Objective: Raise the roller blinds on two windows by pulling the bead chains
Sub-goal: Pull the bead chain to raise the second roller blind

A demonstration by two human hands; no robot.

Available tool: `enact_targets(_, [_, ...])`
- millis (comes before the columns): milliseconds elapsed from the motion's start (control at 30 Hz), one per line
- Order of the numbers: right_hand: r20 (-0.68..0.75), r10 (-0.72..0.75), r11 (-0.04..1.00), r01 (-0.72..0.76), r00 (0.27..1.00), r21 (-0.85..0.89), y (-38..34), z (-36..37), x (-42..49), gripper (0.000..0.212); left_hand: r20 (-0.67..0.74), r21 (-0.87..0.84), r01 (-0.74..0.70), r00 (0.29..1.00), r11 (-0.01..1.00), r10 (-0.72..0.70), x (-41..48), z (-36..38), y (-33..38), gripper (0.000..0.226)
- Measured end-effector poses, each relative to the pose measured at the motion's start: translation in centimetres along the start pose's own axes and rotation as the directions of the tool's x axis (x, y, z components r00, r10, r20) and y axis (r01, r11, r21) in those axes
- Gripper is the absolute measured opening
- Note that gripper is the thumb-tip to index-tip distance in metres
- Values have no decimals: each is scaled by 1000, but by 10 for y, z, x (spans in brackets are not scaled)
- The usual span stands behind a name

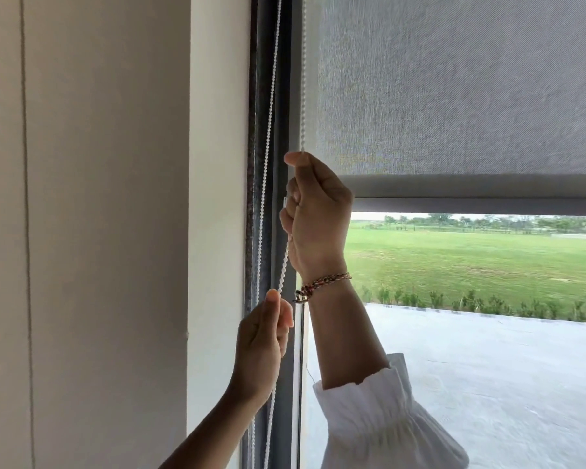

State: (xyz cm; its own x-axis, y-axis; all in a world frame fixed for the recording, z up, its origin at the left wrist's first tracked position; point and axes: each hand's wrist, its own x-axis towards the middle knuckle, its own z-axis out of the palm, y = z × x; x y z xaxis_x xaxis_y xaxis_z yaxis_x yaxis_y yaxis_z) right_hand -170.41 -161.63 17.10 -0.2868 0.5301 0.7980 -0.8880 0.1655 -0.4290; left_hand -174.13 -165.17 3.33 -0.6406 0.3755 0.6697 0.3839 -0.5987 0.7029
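White plastic beads, that's what both hands are on. The right hand [315, 211] is curled into a loose fist around the bead chain [304, 79], thumb pressed on top where the strand comes down from above, right at the left edge of the blind. Below it the same strand runs down and slightly left into the left hand [263, 346], which pinches it between thumb tip and fingers, palm side facing the window frame [281, 106]. The other run of the chain loop hangs free just to the left, against the dark frame, touching neither hand as far as I can see.

There's a small white piece poking out by the right hand's fingers, maybe a chain connector, hard to tell at this size.

Right wrist has a braided multicolour bracelet [322, 284], and a ruffled white sleeve [379, 421] is pushed back down the forearm.

The grey roller blind [454, 89] covers the upper part of the glass, its bottom bar [487, 194] level with the right hand. Below the bar you see a green lawn [471, 258] and pale paving [487, 384] outside. Beige wall [109, 198] on the left.
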Motion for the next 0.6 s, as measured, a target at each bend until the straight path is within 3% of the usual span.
enact_targets(167, [-11, -8, 999, 7, 1000, -47, 11, -7, -12, 26, -14, 15, 14, 1000, 1000, -14, -4, -4, -17, 42])
enact_targets(333, [-41, 18, 994, -22, 999, -105, 23, -23, -23, 25, -33, 59, 49, 998, 997, -47, -12, -9, -36, 54])
enact_targets(500, [-33, 46, 989, -50, 998, -139, 24, -21, -18, 26, -55, 19, 65, 996, 998, -63, -12, -5, -38, 41])
enact_targets(600, [-33, 135, 983, -138, 990, -117, 24, -18, -13, 28, -55, 31, 67, 996, 997, -65, -15, 3, -33, 39])
